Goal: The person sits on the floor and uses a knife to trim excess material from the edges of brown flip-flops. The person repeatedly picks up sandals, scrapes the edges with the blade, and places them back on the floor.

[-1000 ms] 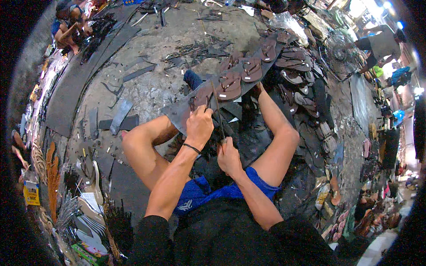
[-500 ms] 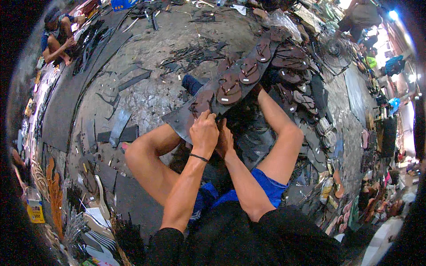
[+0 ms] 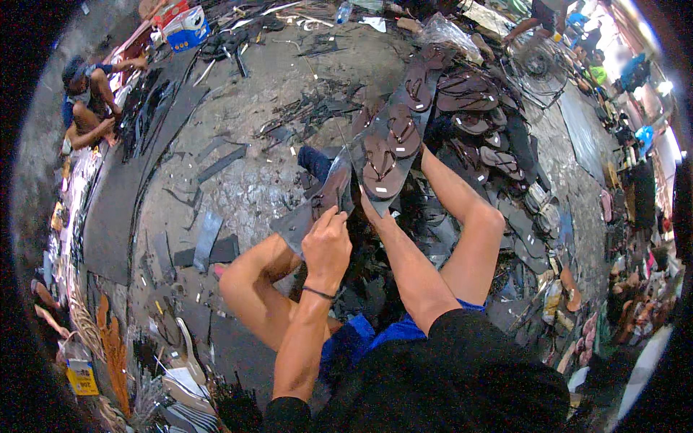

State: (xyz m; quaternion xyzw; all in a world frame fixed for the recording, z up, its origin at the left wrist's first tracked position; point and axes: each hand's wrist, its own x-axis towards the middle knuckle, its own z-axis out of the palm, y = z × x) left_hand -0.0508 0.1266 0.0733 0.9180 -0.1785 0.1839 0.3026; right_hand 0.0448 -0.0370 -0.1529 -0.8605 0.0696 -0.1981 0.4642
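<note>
My left hand (image 3: 327,249) is closed on the lower edge of a dark rubber sheet piece (image 3: 294,225), which carries one brown sole. Across a narrow gap to the right, a longer dark rubber strip (image 3: 372,204) slants away from me. Several brown flip-flops with thong straps lie along it, the nearest one (image 3: 381,172) bearing a small white label. My right hand (image 3: 369,209) reaches under the near end of this strip. Its fingers are hidden there, so their grip does not show.
A heap of brown flip-flops (image 3: 473,108) lies right of the strip. Rubber offcuts (image 3: 222,164) litter the concrete floor. My bare knees flank the work. At far left another person (image 3: 90,101) sits near a long dark sheet (image 3: 119,216); a fan (image 3: 535,65) stands at back right.
The left rubber piece and the long strip have come apart, with a gap between them. My right hand has moved right and under the strip, away from my left hand.
</note>
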